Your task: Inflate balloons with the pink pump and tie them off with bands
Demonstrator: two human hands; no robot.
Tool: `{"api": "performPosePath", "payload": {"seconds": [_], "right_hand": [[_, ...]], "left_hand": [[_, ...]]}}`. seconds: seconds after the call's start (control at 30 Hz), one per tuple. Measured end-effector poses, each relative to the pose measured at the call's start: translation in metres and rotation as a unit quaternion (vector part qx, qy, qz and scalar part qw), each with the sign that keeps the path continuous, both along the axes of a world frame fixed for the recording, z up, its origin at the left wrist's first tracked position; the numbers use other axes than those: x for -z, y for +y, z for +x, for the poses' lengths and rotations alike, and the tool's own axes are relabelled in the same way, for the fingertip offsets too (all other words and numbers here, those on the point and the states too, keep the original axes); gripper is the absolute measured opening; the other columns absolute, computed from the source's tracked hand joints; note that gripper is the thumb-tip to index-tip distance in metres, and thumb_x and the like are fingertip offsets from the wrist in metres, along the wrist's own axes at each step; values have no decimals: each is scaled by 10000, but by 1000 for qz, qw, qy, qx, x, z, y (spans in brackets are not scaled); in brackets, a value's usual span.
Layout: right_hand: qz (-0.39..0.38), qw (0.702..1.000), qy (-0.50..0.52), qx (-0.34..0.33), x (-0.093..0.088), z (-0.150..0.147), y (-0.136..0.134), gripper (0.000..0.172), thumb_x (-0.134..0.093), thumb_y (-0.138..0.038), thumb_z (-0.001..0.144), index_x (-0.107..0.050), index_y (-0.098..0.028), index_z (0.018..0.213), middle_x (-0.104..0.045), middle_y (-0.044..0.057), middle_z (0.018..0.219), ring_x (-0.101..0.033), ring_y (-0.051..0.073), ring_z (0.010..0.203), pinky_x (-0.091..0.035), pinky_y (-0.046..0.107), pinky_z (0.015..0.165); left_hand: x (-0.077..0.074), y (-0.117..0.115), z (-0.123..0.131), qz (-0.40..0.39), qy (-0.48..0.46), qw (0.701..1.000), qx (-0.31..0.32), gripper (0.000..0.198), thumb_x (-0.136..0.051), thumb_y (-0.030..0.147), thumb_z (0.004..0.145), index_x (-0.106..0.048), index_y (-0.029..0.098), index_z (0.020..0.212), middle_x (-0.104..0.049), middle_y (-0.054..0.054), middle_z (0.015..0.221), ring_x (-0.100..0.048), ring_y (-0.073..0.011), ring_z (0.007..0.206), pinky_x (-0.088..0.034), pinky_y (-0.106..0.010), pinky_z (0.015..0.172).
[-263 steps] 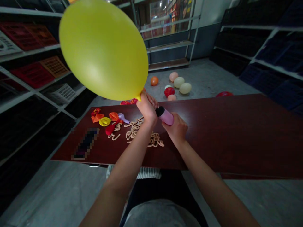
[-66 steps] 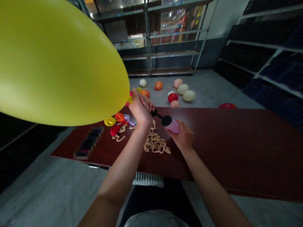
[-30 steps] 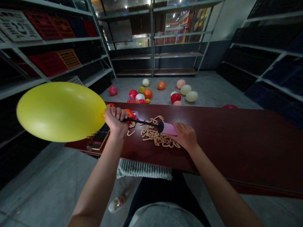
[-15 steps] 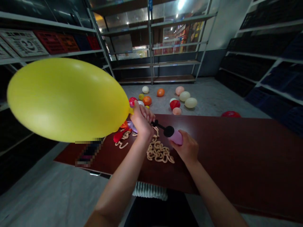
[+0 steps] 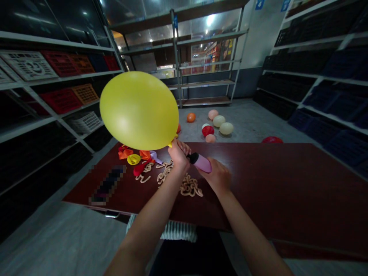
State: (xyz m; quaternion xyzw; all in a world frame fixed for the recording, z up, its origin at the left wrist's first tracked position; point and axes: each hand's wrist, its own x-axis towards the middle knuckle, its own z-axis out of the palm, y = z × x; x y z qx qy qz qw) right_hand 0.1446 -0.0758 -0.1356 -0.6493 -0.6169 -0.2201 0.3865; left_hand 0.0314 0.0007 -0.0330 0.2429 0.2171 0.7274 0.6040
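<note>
A yellow inflated balloon (image 5: 139, 110) hangs above the table, its neck pinched in my left hand (image 5: 178, 156). That hand also closes around the nozzle end of a pink hand pump (image 5: 201, 163), so the join between nozzle and balloon is hidden. My right hand (image 5: 217, 176) wraps the pump's pink barrel, with its black end cap next to my left fingers. Below both hands lies a tangle of tan uninflated long balloons (image 5: 189, 188) on a dark red wooden table (image 5: 258, 191).
Crumpled orange, yellow, red and lilac balloons (image 5: 133, 158) lie at the table's left, near a pixelated phone (image 5: 107, 185). Several inflated balloons (image 5: 218, 124) rest on the concrete floor beyond the table. Shelves with crates (image 5: 61, 97) line both sides.
The balloon has moved away from my head and up to the right, now appearing smaller. The pump's black rod has gone out of view as the barrel closed toward my left hand.
</note>
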Motion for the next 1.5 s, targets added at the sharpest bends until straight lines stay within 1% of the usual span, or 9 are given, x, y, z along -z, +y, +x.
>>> {"api": "performPosePath", "payload": {"seconds": [0.13,0.43,0.57,0.7,0.87,1.0,1.2,1.3,1.5], "right_hand": [[-9,998,-55,-27,2,-6,-1,417,-678,-537,849,-644,-179,1060,-718,39,840,-632,194,714,-360,305,664],[-37,983,-168,-69,-1,-14,-7,424,-706,-506,841,-627,-164,1079,-700,45,839,-627,200,739,-365,316,682],[-43,977,-184,-97,-2,-16,-5,418,-699,-500,842,-625,-159,1073,-692,53,838,-628,206,763,-374,318,693],[-32,980,-161,-111,-1,-16,-4,402,-697,-487,844,-621,-162,1067,-694,52,846,-630,203,752,-386,314,694],[-11,991,-95,-97,-1,-12,-4,399,-686,-498,851,-626,-164,1061,-707,50,841,-643,201,729,-407,306,680],[13,997,-44,-58,-2,-4,-5,386,-660,-498,869,-628,-166,1064,-722,57,855,-659,206,723,-425,306,668],[25,999,18,-20,-2,0,-1,403,-624,-527,880,-625,-171,1071,-733,75,875,-675,221,734,-449,314,674],[26,998,49,6,-2,2,0,419,-619,-547,871,-626,-177,1068,-733,80,849,-675,234,734,-445,320,657],[27,997,62,27,-2,5,-2,400,-615,-547,879,-631,-184,1046,-733,73,853,-670,227,729,-426,314,666]], "left_hand": [[4,-2,-27,-18,-3,1000,-4,565,-495,372,976,-294,203,476,-255,62,359,-251,-88,266,-225,-231,319],[3,-10,-104,-53,-38,996,-55,514,-461,305,985,-250,198,529,-224,74,400,-222,-75,321,-232,-232,383],[-8,-13,-137,-49,-34,996,-64,489,-456,254,962,-233,200,530,-223,70,412,-226,-79,329,-236,-240,395],[-31,-20,-151,-2,-14,997,-76,499,-441,247,973,-244,196,517,-218,65,408,-208,-79,328,-232,-242,385],[-57,-22,-130,55,13,995,-77,550,-438,345,1013,-264,193,514,-203,71,406,-206,-67,320,-220,-233,375],[-61,-13,-93,66,17,995,-68,569,-482,401,1007,-285,191,516,-222,75,404,-216,-63,315,-220,-226,364],[-43,-7,-19,82,44,995,-23,631,-563,597,921,-312,201,498,-250,74,377,-257,-62,289,-230,-229,332],[-28,-9,15,51,60,997,-1,636,-563,585,923,-303,212,478,-255,68,352,-261,-67,261,-220,-233,308],[-12,-6,30,26,61,998,15,558,-563,433,943,-311,211,497,-270,72,362,-280,-70,261,-233,-220,307]]}}
